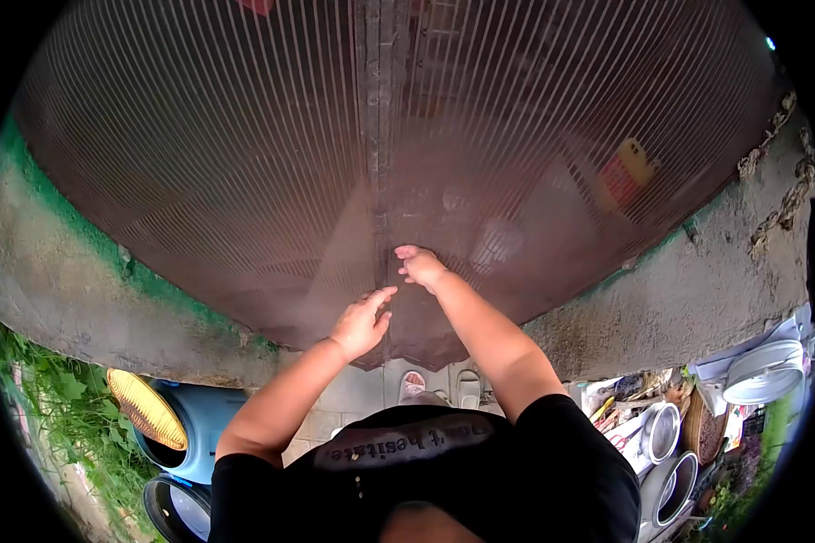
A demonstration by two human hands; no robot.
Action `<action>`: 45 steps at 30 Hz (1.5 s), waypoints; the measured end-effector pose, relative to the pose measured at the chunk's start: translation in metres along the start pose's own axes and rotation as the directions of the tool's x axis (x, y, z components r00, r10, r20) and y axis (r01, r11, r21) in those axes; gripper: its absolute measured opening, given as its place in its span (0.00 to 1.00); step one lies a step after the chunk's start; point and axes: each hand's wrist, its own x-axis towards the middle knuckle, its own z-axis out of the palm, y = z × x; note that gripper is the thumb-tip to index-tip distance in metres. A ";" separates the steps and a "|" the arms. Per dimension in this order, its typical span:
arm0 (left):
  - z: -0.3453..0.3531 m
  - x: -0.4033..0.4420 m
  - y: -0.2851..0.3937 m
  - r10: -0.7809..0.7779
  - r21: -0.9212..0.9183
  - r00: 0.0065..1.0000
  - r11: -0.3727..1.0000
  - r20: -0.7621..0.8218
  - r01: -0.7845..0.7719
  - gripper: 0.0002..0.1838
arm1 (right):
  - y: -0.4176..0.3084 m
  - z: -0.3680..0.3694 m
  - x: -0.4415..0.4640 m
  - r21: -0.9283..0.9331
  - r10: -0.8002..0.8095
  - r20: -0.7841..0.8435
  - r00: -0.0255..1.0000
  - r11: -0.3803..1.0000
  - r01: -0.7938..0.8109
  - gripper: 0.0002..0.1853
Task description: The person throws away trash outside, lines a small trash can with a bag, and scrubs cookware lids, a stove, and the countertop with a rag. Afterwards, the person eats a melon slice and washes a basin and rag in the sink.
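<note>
A brown ribbed door curtain [272, 154] hangs in front of me, its two halves meeting at a darker vertical seam [380, 100]. Just right of that seam is my right hand [421, 267], its fingers reaching toward the sheet, apart from one another. Lower down and to the left, my left hand [362, 326] is stretched toward the seam with the thumb away from the fingers. Neither hand visibly holds anything. Whether the fingertips touch the curtain, I cannot tell.
Grey walls [670, 290] flank the doorway. A blue barrel [199, 416] with a yellow woven tray [147, 409] stands lower left. Metal pots [663, 434] and a white basin [763, 373] lie lower right. Behind the curtain shows a yellow-and-red container [627, 174].
</note>
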 end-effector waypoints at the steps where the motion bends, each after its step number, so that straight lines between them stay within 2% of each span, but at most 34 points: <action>1: 0.000 0.023 0.002 -0.003 0.113 1.000 0.994 0.021 0.000 0.22 | -0.010 -0.015 0.010 0.112 0.053 -0.028 0.998 0.993 -0.049 0.17; 2: -0.002 0.045 0.004 -0.017 0.223 0.999 0.975 0.041 0.008 0.21 | -0.010 -0.034 0.032 0.134 0.042 -0.081 0.996 0.991 -0.031 0.17; 3: -0.004 0.078 0.003 -0.026 0.212 0.999 0.977 0.021 0.021 0.21 | -0.021 -0.065 0.058 0.251 0.040 -0.254 0.966 0.968 0.025 0.16; 4: -0.006 0.105 -0.004 0.133 0.443 0.990 0.886 0.042 -0.138 0.23 | -0.021 -0.084 0.079 0.367 0.076 -0.419 0.905 0.926 0.092 0.16; 5: -0.008 0.124 -0.013 0.291 0.649 0.952 0.707 0.095 -0.281 0.24 | -0.016 -0.086 0.101 0.424 0.114 -0.561 0.820 0.890 0.166 0.15; 6: -0.011 0.146 -0.024 0.285 0.650 0.954 0.709 0.094 -0.275 0.24 | -0.036 -0.078 0.096 0.552 0.149 -0.407 0.901 0.826 0.113 0.13; 8: -0.008 0.185 -0.053 0.109 0.900 0.954 0.317 0.278 -0.298 0.27 | -0.066 -0.070 0.099 0.178 -0.163 -0.035 0.986 0.970 0.166 0.09; 9: -0.002 0.200 -0.077 -0.114 0.955 0.972 0.238 0.208 -0.176 0.26 | -0.080 -0.078 0.105 -0.294 -0.272 -0.015 0.962 0.921 0.256 0.08; 10: -0.003 0.211 -0.092 -0.328 0.988 0.938 0.132 0.114 -0.075 0.25 | -0.072 -0.089 0.122 -0.296 -0.264 -0.009 0.964 0.922 0.250 0.08; 11: -0.009 0.222 -0.109 -0.563 0.978 0.805 0.186 0.188 -0.098 0.23 | -0.057 -0.108 0.144 -0.693 -0.420 -0.062 0.905 0.671 0.264 0.09; 12: -0.020 0.232 -0.122 -0.750 0.963 0.608 0.245 0.260 -0.109 0.20 | -0.048 -0.128 0.158 -0.944 -0.573 -0.035 0.819 0.287 0.161 0.11; 14: -0.022 0.236 -0.188 -0.885 0.973 0.429 0.224 0.180 0.056 0.17 | -0.033 -0.170 0.173 -0.997 -0.299 -0.041 0.953 -0.047 -0.058 0.13; 15: -0.018 0.218 -0.253 -0.890 0.964 0.413 0.249 0.191 0.090 0.16 | -0.030 -0.188 0.177 -0.984 0.003 -0.163 0.987 -0.069 -0.163 0.11; 16: -0.029 0.215 -0.225 -0.896 0.937 0.420 0.260 0.144 0.233 0.16 | 0.013 -0.217 0.198 -0.976 0.160 -0.139 0.977 -0.188 -0.108 0.11; 17: -0.025 0.201 -0.271 -0.877 0.949 0.456 0.259 0.152 0.181 0.13 | 0.028 -0.236 0.209 -0.964 0.323 -0.264 0.909 -0.103 -0.244 0.14; 18: -0.028 0.200 -0.280 -0.927 0.937 0.360 0.213 0.105 0.276 0.13 | 0.037 -0.250 0.205 -0.958 0.338 -0.286 0.897 -0.074 -0.278 0.12; 19: -0.035 0.195 -0.293 -0.960 0.926 0.227 0.229 0.165 0.299 0.13 | 0.057 -0.265 0.200 -0.968 0.232 -0.248 0.940 -0.013 -0.252 0.13; 20: -0.042 0.190 -0.306 -0.971 0.915 0.087 0.237 0.221 0.327 0.13 | 0.057 -0.267 0.193 -0.952 0.275 -0.283 0.919 0.035 -0.304 0.13; 21: -0.051 0.190 -0.289 -0.959 0.908 0.057 0.281 0.277 0.311 0.14 | 0.080 -0.277 0.191 -0.906 0.344 -0.369 0.864 0.075 -0.417 0.13; 23: -0.060 0.191 -0.299 -0.918 0.843 0.019 0.373 0.397 0.387 0.14 | 0.108 -0.294 0.186 -0.850 0.544 -0.380 0.748 0.114 -0.515 0.14; 24: -0.061 0.190 -0.304 -0.891 0.790 0.018 0.412 0.454 0.454 0.14 | 0.154 -0.301 0.182 -0.820 0.535 -0.426 0.729 0.111 -0.561 0.18; 25: -0.059 0.191 -0.309 -0.864 0.732 0.027 0.442 0.503 0.519 0.13 | 0.114 -0.298 0.176 -0.859 0.759 -0.336 0.558 -0.004 -0.512 0.16; 26: -0.058 0.196 -0.315 -0.841 0.677 0.047 0.466 0.539 0.570 0.13 | 0.103 -0.291 0.171 -0.857 0.834 -0.289 0.471 -0.005 -0.516 0.16; 28: -0.057 0.215 -0.324 -0.806 0.568 0.100 0.493 0.583 0.659 0.13 | 0.098 -0.285 0.156 -0.733 0.893 -0.252 0.373 0.076 -0.676 0.16; 29: -0.057 0.229 -0.331 -0.796 0.527 0.134 0.506 0.590 0.683 0.13 | 0.135 -0.290 0.154 -0.922 0.928 0.071 0.366 0.202 -0.332 0.16; 32: -0.068 0.267 -0.367 -0.784 0.495 0.256 0.571 0.566 0.655 0.12 | 0.030 -0.278 0.172 -0.761 0.922 0.050 0.384 0.284 -0.583 0.15; 33: -0.071 0.281 -0.384 -0.778 0.505 0.326 0.606 0.537 0.614 0.12 | 0.024 -0.283 0.183 -0.667 0.847 0.083 0.524 0.438 -0.603 0.15; 35: -0.070 0.317 -0.423 -0.789 0.574 0.490 0.610 0.371 0.546 0.12 | 0.013 -0.299 0.220 -0.575 0.725 0.107 0.680 0.603 -0.553 0.14; 36: -0.054 0.337 -0.448 -0.810 0.596 0.559 0.539 0.174 0.595 0.13 | 0.027 -0.307 0.247 -0.567 0.685 0.121 0.718 0.642 -0.516 0.14; 37: -0.064 0.381 -0.437 -0.848 0.385 0.499 0.527 0.178 0.758 0.14 | 0.051 -0.318 0.279 -0.565 0.664 0.118 0.738 0.656 -0.500 0.13; 38: -0.059 0.410 -0.442 -0.745 0.444 0.660 0.627 0.101 0.640 0.14 | 0.076 -0.330 0.314 -0.553 0.657 0.094 0.748 0.660 -0.509 0.13; 40: -0.066 0.492 -0.393 -0.829 0.118 0.558 0.557 0.026 0.822 0.12 | 0.116 -0.360 0.380 -0.451 0.675 -0.009 0.737 0.656 -0.606 0.12; 42: -0.052 0.536 -0.392 -0.810 0.012 0.586 0.586 0.002 0.810 0.12 | 0.129 -0.394 0.439 -0.263 0.706 -0.103 0.701 0.661 -0.703 0.12; 45: -0.043 0.598 -0.373 -0.768 0.056 0.637 0.640 0.062 0.766 0.12 | 0.116 -0.440 0.515 -0.056 0.711 -0.171 0.683 0.685 -0.727 0.11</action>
